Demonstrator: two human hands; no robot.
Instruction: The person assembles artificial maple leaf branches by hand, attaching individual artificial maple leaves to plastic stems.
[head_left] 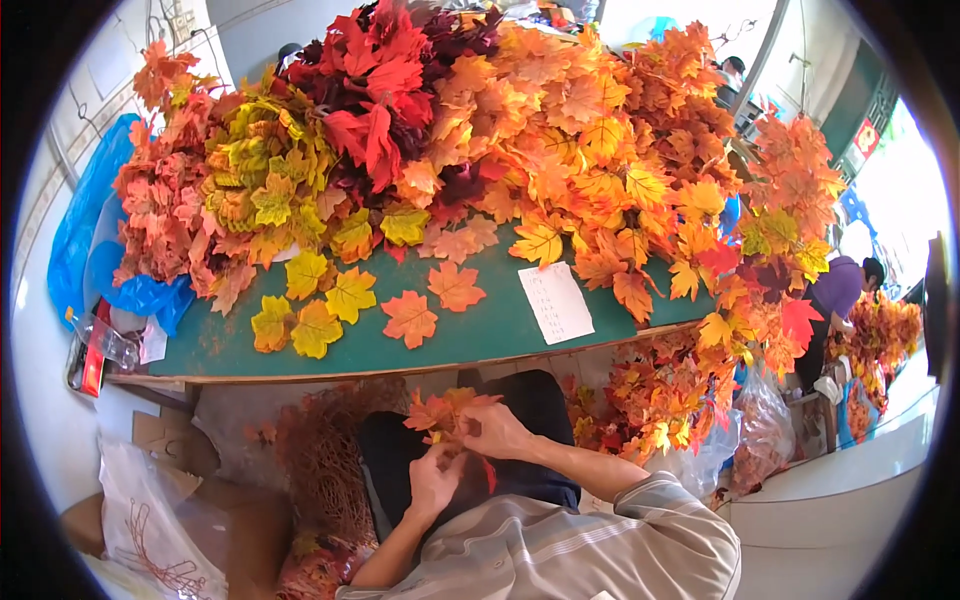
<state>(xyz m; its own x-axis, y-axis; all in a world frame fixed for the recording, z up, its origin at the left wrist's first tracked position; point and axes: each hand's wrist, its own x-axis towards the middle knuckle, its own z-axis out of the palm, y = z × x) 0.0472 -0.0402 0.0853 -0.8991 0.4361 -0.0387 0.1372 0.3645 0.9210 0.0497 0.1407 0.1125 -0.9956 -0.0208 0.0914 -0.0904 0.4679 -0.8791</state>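
Both my hands are closed over my lap, in front of the table edge. My left hand (437,478) grips the lower part of a small bunch of orange artificial maple leaves (438,408). My right hand (497,432) pinches the same bunch from the other side, close to the left fingertips. A red leaf tip (490,475) hangs below the right hand. The stems between my fingers are too small to make out. Beyond the hands, on the green table (400,362), lie loose yellow leaves (316,329) and orange leaves (409,319).
Large heaps of orange leaves (560,90), red leaves (385,95) and yellow-green leaves (265,150) cover the table's back. A written paper (556,303) lies near its edge. Brown stems (330,460) pile beside my lap, near a cardboard box (245,515). Leaves hang off the right end.
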